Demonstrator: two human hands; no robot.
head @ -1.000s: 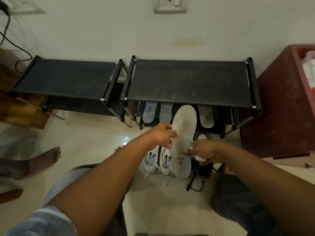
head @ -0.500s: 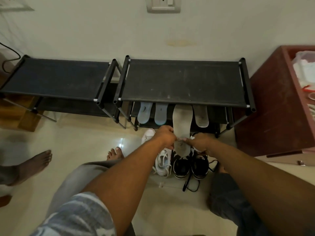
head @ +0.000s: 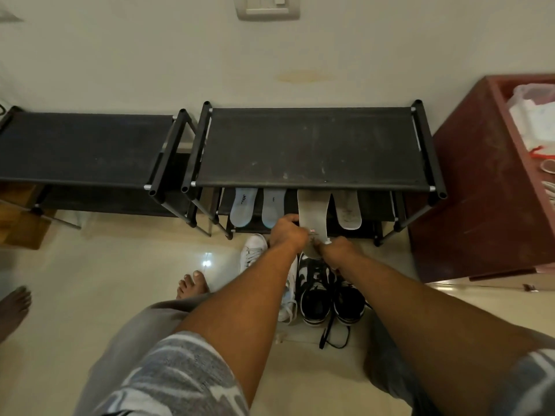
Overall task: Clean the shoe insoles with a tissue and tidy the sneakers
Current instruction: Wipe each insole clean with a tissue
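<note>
pointing away from the person, the insole [head: 312, 211] lies with its long axis front to back. its far end is hidden under the top of the rack [head: 312, 148] and its near end sits at the hands, over the lower shelf. the left hand [head: 286, 234] grips its left edge with curled fingers. the right hand [head: 336, 249] is curled on the near end and pinches it, with a bit of white tissue [head: 327, 241] showing at the fingers.

on the lower shelf, two blue insoles [head: 244, 207] lie side by side to the left of the held one, and a worn insole [head: 348, 210] lies just to its right, all pointing the same way. the rack's top hides their far ends.

on the floor below the hands stand white sneakers [head: 253, 250], partly covered by the left forearm, and black-and-white sneakers [head: 315, 292] just beside them, a black lace trailing toward the person. a second rack [head: 78, 148] stands to the left and a red cabinet [head: 468, 190] to the right. a bare foot [head: 193, 285] rests near the white sneakers.
</note>
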